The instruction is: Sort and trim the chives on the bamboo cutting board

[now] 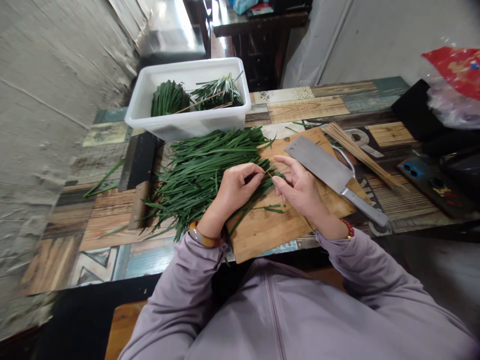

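Both hands at a thin stick beside a pile of green leaves

The long green leaves (pixel 202 165) lie in a broad heap on the tabletop, their right ends reaching over the left part of a wooden cutting board (pixel 258 232). Above that end, the left hand (pixel 240 186) has its thumb and finger pinched together on a thin stick (pixel 270 175). The right hand (pixel 298 185) is just beside it, thumb and forefinger apart at the tips; I cannot tell whether it grips the stick too.

A few cut scraps lie on the board. A cleaver (pixel 318 162) rests across its right side, handle pointing toward the near right, and a bundle of sticks (pixel 362 155) lies just beyond. Behind the heap stands a white tub (pixel 187 125) with two bunches of leaves (pixel 169 97) in it, sticks lying across them.

The table (pixel 150 260) has a patchwork top of printed wood-look panels in brown, blue and cream, some with big letters. At its right end sits a red and clear plastic bag (pixel 453 72) among dark things. A rough grey wall (pixel 48 90) runs along the left; at the back stands another table (pixel 258 22) with things on it, and a pale wall (pixel 367 40) rises behind the right side.
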`<state>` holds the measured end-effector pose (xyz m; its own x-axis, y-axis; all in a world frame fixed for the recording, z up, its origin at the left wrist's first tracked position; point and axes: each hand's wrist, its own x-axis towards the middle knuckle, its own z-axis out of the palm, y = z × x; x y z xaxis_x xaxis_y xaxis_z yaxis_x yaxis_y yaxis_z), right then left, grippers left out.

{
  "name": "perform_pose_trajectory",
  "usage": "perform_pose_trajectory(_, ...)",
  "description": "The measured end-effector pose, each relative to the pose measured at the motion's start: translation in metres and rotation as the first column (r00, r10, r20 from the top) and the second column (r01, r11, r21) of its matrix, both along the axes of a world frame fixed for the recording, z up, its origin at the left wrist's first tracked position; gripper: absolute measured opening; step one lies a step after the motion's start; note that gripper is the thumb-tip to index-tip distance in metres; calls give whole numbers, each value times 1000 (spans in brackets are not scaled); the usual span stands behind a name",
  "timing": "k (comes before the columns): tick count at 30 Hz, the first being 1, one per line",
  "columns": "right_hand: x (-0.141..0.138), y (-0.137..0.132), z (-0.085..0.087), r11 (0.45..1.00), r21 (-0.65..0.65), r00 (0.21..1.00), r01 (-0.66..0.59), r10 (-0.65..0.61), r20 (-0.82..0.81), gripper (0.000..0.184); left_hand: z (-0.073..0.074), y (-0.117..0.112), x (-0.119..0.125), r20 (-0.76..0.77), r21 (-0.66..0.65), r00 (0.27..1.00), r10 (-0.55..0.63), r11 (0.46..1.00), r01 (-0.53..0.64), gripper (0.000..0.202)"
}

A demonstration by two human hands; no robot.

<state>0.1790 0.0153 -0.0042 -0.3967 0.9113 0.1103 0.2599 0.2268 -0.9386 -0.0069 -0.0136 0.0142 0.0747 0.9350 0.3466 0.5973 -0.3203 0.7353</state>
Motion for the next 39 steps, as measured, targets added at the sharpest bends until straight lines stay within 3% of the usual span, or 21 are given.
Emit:
perform_pose_trajectory(4, 2, -2, 3, 999, 27, 1000, -17, 17, 19, 50, -1, 0, -1, -10, 5, 1000, -11, 1000, 11, 16)
perform_pose_trajectory(14, 0, -3, 6, 999, 40, 999, -32, 31, 20, 32, -5, 0, -2, -85, 72, 994, -62, 995, 68, 14)
perform_pose_trajectory(22, 0, 0, 0, 999, -5, 999, -34, 34, 19, 15, -3, -4, -2, -127, 53, 975, -185, 980, 193, 16)
perform_pose_trajectory(24, 0, 1, -1, 999, -20, 999, -32, 32, 9, 15, 0, -4, -4, -99, 90, 987, -126, 987, 135, 15)
perform_pose_trajectory(27, 0, 0, 0, 999, -31, 1000, -26, 26, 2, 15, 2, -2, -12, -28, 170, 996, 81, 983, -75, 16)
perform_pose_trajectory(31, 1, -2, 3, 998, -37, 999, -46, 46, 0, 21, 1, 1, -23, 46, 152, 955, 292, 943, -296, 17)
perform_pose_trajectory(34, 2, -2, 2, 997, -45, 998, -61, 61, 0, 19, 0, 2, -27, 56, 123, 942, 331, 934, -336, 18)
perform_pose_trajectory(39, 2, -2, -1, 1000, -3, 999, -21, 21, 24, 14, -1, 1, -25, -20, 129, 958, 285, 951, -280, 16)
